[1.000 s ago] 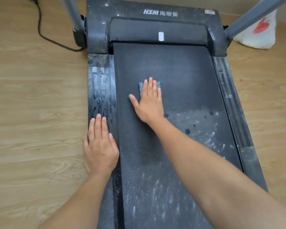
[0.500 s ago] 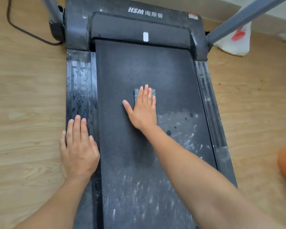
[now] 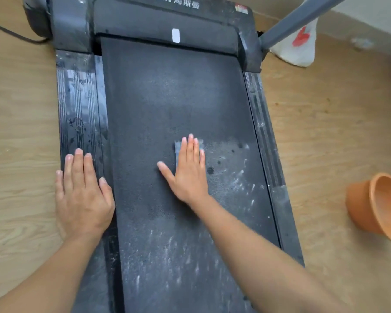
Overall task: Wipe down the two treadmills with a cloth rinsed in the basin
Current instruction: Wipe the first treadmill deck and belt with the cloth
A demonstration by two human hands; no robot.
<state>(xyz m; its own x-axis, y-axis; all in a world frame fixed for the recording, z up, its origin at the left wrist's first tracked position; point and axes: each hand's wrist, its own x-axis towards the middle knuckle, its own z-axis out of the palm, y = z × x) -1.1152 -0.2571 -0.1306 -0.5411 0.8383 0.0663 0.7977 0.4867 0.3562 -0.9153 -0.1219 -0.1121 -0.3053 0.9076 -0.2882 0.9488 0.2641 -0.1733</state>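
pressing cloth flat on treadmill belt, mid-wipe

pinning a small blue-grey cloth (image 3: 177,152) under the right hand (image 3: 190,177), about halfway along the treadmill belt (image 3: 167,98), a bit right of centre. keeping four fingers straight and close together over it, thumb splayed out to the left; palm down, no pinch or curl. peeking out only at the left edge & just past the fingertips, otherwise hidden under the hand.

bracing w/ the left hand (image 3: 84,195) flat on the left side rail (image 3: 77,105), fingers straight, slightly fanned, holding nothing.

judging by looks: thin, soft, limp, light, prob damp. no stiffness to speak of, so likely to bunch or fold if shoved from one edge. best driven by flat-palm pressure over the whole patch, as now. for lifting, pinch at the exposed left edge or a corner beyond the fingertips. can't tell how wet. expect decent drag on the textured belt, less on the glossy, wet-looking rail.

noting pale dust streaks (image 3: 174,251) on the near belt & right of the hand, darker and cleaner-looking toward the motor cover (image 3: 145,19), so prob partway thru this treadmill; no second one in view.

spotting the orange basin (image 3: 379,206) on the floor (image 3: 325,143) off to the right, well apart from the cloth, handy for a rinse. can't see what's inside.
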